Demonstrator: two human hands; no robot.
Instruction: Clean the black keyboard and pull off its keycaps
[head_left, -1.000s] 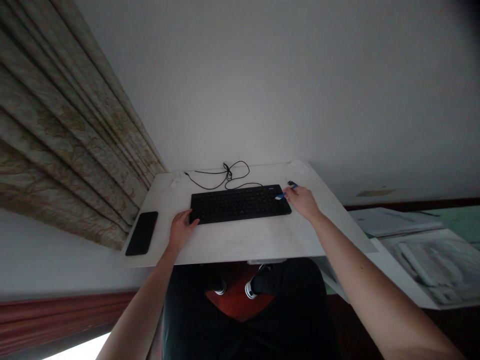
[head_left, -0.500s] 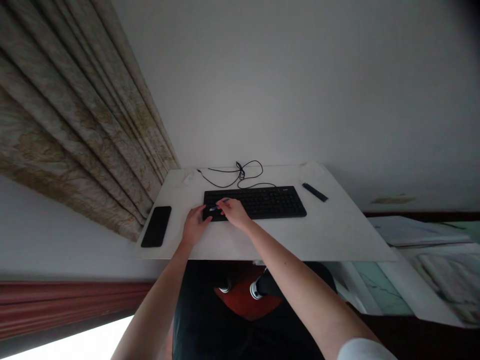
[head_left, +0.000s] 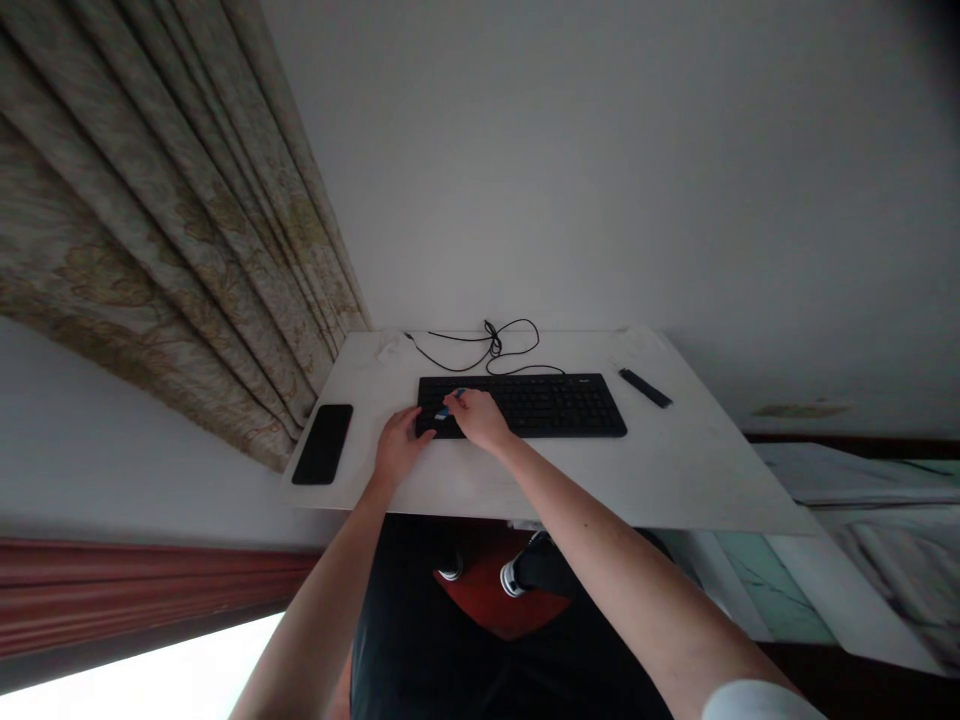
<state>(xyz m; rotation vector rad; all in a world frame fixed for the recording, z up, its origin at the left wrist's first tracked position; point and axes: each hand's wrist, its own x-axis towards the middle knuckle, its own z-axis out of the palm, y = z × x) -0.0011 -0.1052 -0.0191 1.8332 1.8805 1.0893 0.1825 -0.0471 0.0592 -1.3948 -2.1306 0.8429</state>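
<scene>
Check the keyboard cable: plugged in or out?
Out, it appears: the cable ends in a plug lying loose on the white desk, beyond the left end of the keyboard.

The scene is dim and greyish, with soft, low-contrast light. The brightest area is a blown-out white patch below and left of the left hand. Beyond the hands, the wall darkens toward a black corner far up to the right. Shadows fill the folds of the curtain left of the hands. Under the right hand, the keyboard keys merge into black. Well right of it, the shelf contents look smeared, and wide-angle distortion stretches the edges.
</scene>
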